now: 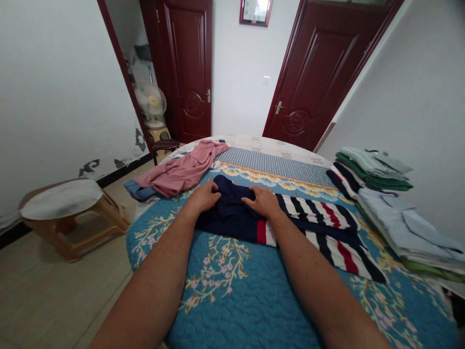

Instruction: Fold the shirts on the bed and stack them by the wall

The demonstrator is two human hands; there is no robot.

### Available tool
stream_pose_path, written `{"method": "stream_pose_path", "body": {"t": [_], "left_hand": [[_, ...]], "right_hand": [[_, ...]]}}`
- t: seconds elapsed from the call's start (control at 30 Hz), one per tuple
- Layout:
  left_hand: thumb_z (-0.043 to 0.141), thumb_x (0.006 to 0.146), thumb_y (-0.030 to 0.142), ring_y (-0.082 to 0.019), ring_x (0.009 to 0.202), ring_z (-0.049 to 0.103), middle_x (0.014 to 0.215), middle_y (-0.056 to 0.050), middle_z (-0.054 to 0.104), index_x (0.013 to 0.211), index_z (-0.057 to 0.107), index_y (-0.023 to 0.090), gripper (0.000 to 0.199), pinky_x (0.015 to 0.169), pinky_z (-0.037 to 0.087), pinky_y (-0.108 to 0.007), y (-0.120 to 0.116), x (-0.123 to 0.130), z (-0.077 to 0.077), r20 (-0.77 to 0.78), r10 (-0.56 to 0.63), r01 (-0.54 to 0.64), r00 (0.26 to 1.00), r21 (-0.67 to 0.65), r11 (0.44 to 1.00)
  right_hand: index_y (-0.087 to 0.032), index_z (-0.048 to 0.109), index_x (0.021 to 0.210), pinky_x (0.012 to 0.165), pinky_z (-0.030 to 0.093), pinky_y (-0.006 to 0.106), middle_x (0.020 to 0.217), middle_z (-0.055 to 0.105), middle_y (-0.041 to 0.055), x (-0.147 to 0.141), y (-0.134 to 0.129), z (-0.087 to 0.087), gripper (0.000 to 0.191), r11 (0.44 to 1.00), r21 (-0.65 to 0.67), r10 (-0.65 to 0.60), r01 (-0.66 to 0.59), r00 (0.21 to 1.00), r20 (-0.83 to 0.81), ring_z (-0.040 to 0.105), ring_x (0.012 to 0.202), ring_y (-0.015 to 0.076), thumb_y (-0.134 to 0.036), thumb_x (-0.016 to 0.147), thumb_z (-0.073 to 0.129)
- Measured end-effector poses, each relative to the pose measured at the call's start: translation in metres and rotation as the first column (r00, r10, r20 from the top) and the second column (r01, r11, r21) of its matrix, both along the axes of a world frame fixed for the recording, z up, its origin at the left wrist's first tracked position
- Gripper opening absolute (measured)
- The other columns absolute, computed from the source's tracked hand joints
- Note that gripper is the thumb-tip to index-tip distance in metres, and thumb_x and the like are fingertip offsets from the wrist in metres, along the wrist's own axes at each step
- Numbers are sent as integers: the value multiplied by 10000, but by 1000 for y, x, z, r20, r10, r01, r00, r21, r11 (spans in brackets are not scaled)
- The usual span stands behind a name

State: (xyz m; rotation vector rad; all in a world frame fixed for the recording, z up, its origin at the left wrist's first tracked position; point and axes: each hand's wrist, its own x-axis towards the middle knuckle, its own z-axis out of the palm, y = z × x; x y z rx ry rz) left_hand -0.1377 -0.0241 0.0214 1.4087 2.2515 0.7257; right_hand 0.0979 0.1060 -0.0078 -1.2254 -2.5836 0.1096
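A navy garment [232,225] with white, black and red stripes lies lengthwise across the floral quilted cover [232,310]. Its striped end reaches to the right, in two strips side by side. At the plain navy end, my left hand [206,196] pinches the upper left part of the cloth between thumb and fingers. My right hand [264,201] grips the same cloth's upper edge, a short way to the right. Between the hands the fabric bunches up slightly. Whether the garment is a shirt or something else, I cannot tell.
Pink clothing [181,169] with blue denim [140,191] beneath lies at the table's left edge. On the right are folded clothes in a green pile [378,167] and a pale blue pile [410,218]. A plastic stool [69,208] stands on the floor at left.
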Motion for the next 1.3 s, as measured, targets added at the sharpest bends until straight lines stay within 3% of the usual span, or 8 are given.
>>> {"method": "stream_pose_path", "body": {"t": [0.17,0.37,0.5,0.73,0.87,0.97,1.13,1.3], "left_hand": [[676,876,178,-188,786,726,913,-31,769,1187,738,227,321,740,577,-272,2,5,1,-46,-92,93,995,33,995],[656,895,182,-167,768,724,1014,-47,754,1238,674,203,345,637,601,-244,-4,11,13,253,-38,40,967,-3,999],[783,865,275,-148,686,710,1026,-30,733,1396,559,244,577,547,550,-209,-10,17,19,232,-130,151,964,-75,986],[769,856,252,-133,595,675,823,19,713,1354,607,235,524,532,513,-198,-24,0,24,373,-336,420,865,-172,891],[713,926,310,-145,643,687,779,-7,710,1278,647,173,384,583,532,-213,-10,-23,18,321,-127,139,938,-12,990],[663,975,317,-173,737,738,903,-72,777,1396,599,127,467,644,551,-237,17,-35,15,178,57,-66,982,46,997],[720,946,442,-263,952,771,990,-133,813,1198,758,143,393,809,564,-302,57,-39,7,-25,76,-76,997,16,997],[737,912,378,-330,1156,740,1178,-185,802,1004,808,161,246,965,537,-362,68,-40,-9,-164,78,-81,983,-10,997]], "right_hand": [[-231,680,1416,1015,523,427,1383,683,156,-1,-1,1,644,1000,-5,-13,13,1000,12,655,1242,339,-714,994,626],[-234,686,1418,978,532,431,1363,683,159,-2,-1,3,579,999,-32,-38,39,999,25,666,1199,331,-658,1038,582],[-224,705,1388,978,532,427,1333,699,154,-1,0,3,564,999,-21,-32,33,999,18,667,1190,331,-648,1035,589],[-237,699,1404,992,528,426,1342,705,144,-1,0,3,557,999,-30,-43,43,999,15,675,1193,325,-638,1032,593],[-228,716,1354,1000,525,406,1321,716,129,0,-1,5,503,998,-49,-29,29,1000,-4,684,1173,300,-600,1040,592],[-232,714,1356,1000,524,394,1326,714,125,1,-2,5,492,998,-59,-26,25,1000,-18,682,1175,291,-589,1046,579],[-235,714,1365,991,529,382,1328,713,125,2,-1,2,477,998,-57,-31,30,999,-30,682,1181,285,-563,1063,542],[-242,715,1361,980,538,386,1322,717,115,2,1,-3,453,999,-32,-26,24,999,-42,686,1176,286,-539,1057,559]]}}
